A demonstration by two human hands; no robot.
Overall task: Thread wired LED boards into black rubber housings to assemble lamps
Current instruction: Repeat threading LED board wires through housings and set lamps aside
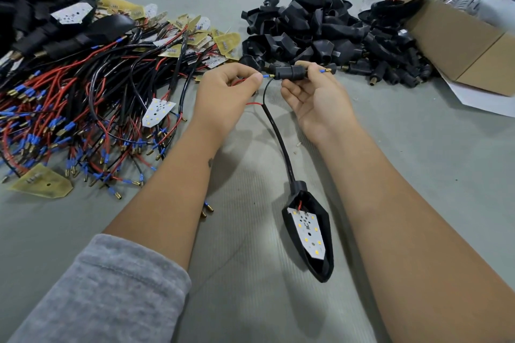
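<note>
Threading the second lead through a black rubber stem piece

The left hand (225, 92) pinches a blue-sleeved wire terminal (266, 75) at the mouth of the rubber stem piece (292, 72), which the right hand (315, 97) grips; 1 terminal (326, 71) already pokes out the far end. The LED board (308, 234) sits seated in its black rubber housing (324, 264) on the table (250, 301) between the forearms. This lamp looks nearly finished, but the heaps of wired boards (83, 120) and empty housings (320, 33) suggest many remain.

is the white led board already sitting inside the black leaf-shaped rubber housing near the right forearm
Yes, the white LED board lies inside the open black leaf-shaped rubber housing on the grey table.
</note>
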